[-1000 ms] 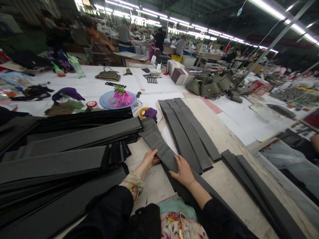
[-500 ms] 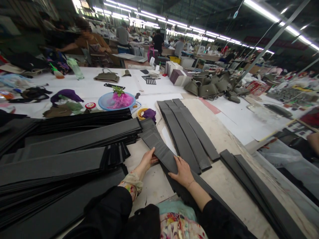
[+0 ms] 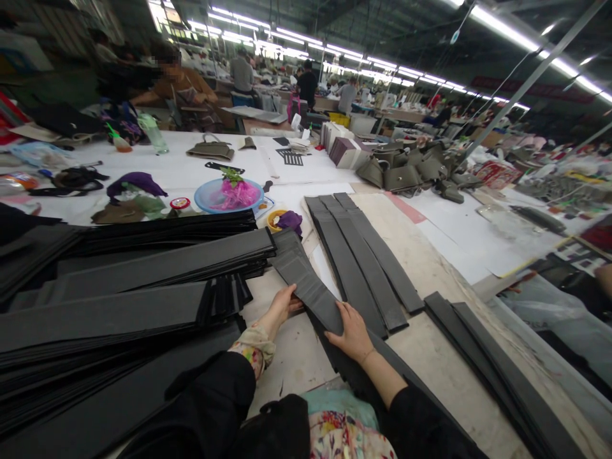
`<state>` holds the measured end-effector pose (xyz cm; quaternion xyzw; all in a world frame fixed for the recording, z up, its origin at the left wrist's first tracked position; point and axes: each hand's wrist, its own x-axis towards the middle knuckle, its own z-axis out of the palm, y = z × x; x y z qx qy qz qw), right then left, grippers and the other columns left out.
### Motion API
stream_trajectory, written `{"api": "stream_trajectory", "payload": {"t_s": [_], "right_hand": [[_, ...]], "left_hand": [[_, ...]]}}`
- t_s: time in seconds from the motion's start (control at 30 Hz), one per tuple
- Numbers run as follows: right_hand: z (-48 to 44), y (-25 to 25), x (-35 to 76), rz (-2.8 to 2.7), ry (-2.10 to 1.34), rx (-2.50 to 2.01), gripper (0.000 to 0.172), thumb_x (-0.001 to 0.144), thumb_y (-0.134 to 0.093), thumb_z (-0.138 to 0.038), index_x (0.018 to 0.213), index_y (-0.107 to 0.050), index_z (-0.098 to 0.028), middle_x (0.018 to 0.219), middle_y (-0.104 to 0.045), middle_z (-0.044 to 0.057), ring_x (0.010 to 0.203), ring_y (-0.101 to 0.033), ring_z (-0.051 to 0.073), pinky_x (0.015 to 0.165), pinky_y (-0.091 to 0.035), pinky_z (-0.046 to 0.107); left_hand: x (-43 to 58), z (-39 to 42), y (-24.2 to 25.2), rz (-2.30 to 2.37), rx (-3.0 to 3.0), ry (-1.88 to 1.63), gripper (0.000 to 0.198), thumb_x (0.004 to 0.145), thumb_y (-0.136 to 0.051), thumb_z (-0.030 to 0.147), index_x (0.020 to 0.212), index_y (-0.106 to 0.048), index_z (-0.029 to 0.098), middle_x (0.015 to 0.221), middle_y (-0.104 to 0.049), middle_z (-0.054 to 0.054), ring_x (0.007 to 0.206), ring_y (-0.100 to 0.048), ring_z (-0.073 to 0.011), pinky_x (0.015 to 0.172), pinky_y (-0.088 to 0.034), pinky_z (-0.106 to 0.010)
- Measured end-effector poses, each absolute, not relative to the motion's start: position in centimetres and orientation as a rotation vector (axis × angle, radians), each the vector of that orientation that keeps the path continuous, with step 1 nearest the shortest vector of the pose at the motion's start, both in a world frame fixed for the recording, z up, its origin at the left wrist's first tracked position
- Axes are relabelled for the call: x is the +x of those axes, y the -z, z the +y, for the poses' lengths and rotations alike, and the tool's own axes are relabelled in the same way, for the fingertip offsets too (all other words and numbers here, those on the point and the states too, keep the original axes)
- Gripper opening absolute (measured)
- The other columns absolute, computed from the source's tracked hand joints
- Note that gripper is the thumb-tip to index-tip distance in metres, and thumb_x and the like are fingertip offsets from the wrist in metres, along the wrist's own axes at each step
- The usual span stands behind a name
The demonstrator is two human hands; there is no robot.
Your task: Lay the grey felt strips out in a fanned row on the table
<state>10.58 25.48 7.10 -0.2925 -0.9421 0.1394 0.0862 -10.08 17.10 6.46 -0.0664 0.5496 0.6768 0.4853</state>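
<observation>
A long dark grey strip [image 3: 313, 290], which looks like leather or coated fabric, lies slanting in front of me on top of other strips. My left hand [image 3: 284, 303] pinches its left edge, thumb on top and the other fingers hidden beneath. Farther down the same strip, my right hand [image 3: 354, 335] rests flat across it with thumb and fingers spread. To the right, several overlapping grey strips [image 3: 356, 264] lie side by side. Nearer on the right is another group of strips [image 3: 497, 357].
Tall stacks of dark strips [image 3: 157, 268] fill the left side. Beyond them stand a blue plate [image 3: 203, 196] with a pink bag and a small yellow bowl [image 3: 273, 220] beside purple cloth. Olive bags [image 3: 406, 172] are heaped at the back right. Several people work farther off.
Both hands keep their places on the strip. The whole view has shifted slightly, with the scene now a little farther right and lower.
</observation>
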Motion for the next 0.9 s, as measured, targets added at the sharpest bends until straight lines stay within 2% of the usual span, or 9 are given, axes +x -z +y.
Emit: {"api": "stream_trajectory", "payload": {"t_s": [0.33, 0.9], "right_hand": [[25.52, -6.83, 10.23, -2.807, -0.398, -0.867, 0.077, 0.066, -0.059, -0.046, 0.130, -0.033, -0.013, 0.127, -0.043, 0.017, 0.118, -0.040, 0.029, 0.096, -0.034, 0.045], [25.49, -7.18, 9.75, -2.832, -0.401, -0.936, 0.077, 0.065, -0.059, -0.044, 0.131, -0.035, -0.013, 0.127, -0.043, 0.016, 0.117, -0.040, 0.029, 0.097, -0.032, 0.042]], "left_hand": [[-9.96, 17.17, -6.61, 1.345, -0.151, -1.648, 0.019, 0.080, -0.056, 0.028, 0.089, -0.056, 0.012, 0.075, -0.065, -0.007, 0.057, -0.063, -0.0137, 0.057, -0.053, -0.027], [-10.95, 17.27, -6.53, 1.382, -0.183, -1.557, 0.020, 0.081, -0.052, 0.029, 0.089, -0.055, 0.012, 0.059, -0.061, -0.005, 0.052, -0.061, -0.0155, 0.053, -0.051, -0.025]]}}
